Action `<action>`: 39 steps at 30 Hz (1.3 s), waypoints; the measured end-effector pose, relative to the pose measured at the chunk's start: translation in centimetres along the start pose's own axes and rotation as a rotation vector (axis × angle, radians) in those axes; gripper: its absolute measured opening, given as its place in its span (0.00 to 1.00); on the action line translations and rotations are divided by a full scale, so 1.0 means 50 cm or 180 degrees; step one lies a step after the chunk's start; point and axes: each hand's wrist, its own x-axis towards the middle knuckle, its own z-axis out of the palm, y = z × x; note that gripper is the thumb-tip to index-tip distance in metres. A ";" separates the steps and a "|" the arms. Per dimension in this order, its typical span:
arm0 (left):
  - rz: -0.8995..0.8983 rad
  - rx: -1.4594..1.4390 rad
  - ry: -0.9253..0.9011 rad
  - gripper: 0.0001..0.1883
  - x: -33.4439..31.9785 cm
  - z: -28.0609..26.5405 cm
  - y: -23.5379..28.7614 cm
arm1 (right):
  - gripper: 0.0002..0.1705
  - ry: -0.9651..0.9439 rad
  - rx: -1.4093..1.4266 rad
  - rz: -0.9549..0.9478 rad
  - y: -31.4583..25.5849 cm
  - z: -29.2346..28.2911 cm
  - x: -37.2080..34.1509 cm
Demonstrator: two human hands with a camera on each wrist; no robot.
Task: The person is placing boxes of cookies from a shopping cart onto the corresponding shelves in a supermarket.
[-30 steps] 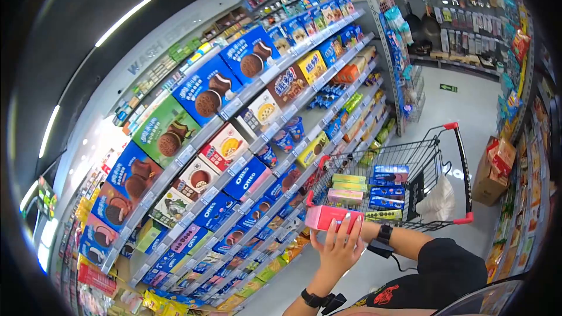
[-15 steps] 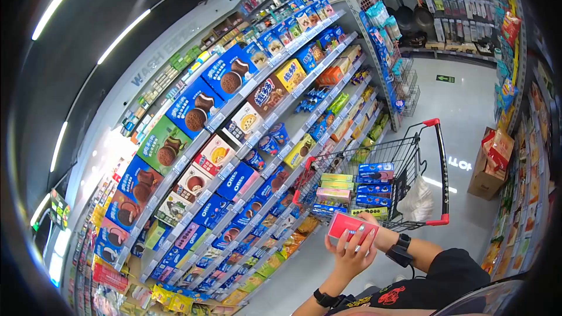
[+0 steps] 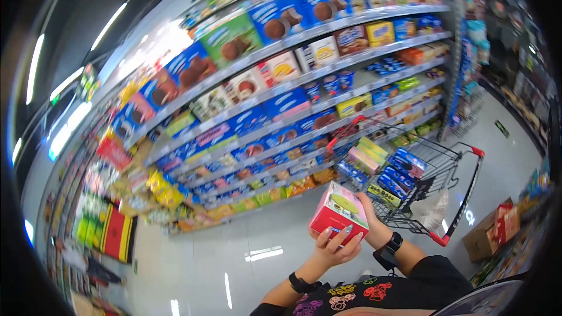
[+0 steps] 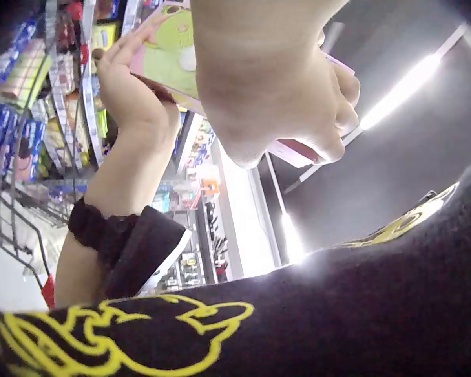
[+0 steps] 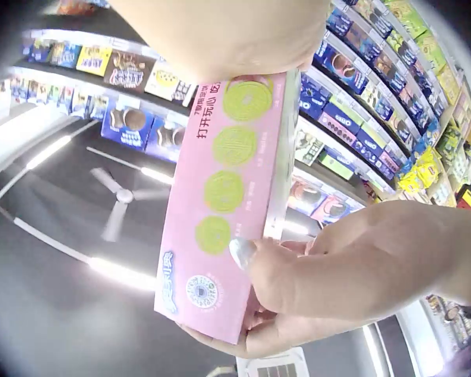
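A pink and red box of cookies [image 3: 338,213], printed with a green cookie picture, is held in front of the body in the head view. My left hand [image 3: 336,247] grips its near lower edge, fingers spread over the red side. At the box's right side, my right hand [image 3: 374,222] holds it. The right wrist view shows the box's pink face [image 5: 220,196] with several green round cookies on it, and the left thumb [image 5: 259,259] against its edge. Both hands also appear on the box in the left wrist view, where my left hand [image 4: 275,86] covers part of it.
A shopping cart [image 3: 462,196] stands just beyond the right hand, holding several blue, green and pink packs [image 3: 401,172] and a white bag [image 3: 430,208]. Shelves of cookie boxes [image 3: 281,70] run along the far side. A cardboard carton [image 3: 492,231] sits on the floor at right.
The head view has swung left, so the cart shows farther right. The cookie box has been turned in the hands, bringing its green cookie picture into view. Both hands still hold it.
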 end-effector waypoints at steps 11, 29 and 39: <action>0.0457 0.2029 0.0087 0.30 -0.085 -0.362 -0.147 | 0.22 -0.1192 -0.0351 0.0214 0.272 0.243 0.073; -0.2393 -0.0222 0.2204 0.42 -0.174 -0.730 -0.367 | 0.37 -0.2621 -0.3134 -0.4091 0.519 0.483 0.039; -0.2822 -0.1407 0.1838 0.43 -0.194 -0.755 -0.411 | 0.48 -0.2858 -0.2949 -0.2610 0.510 0.488 0.018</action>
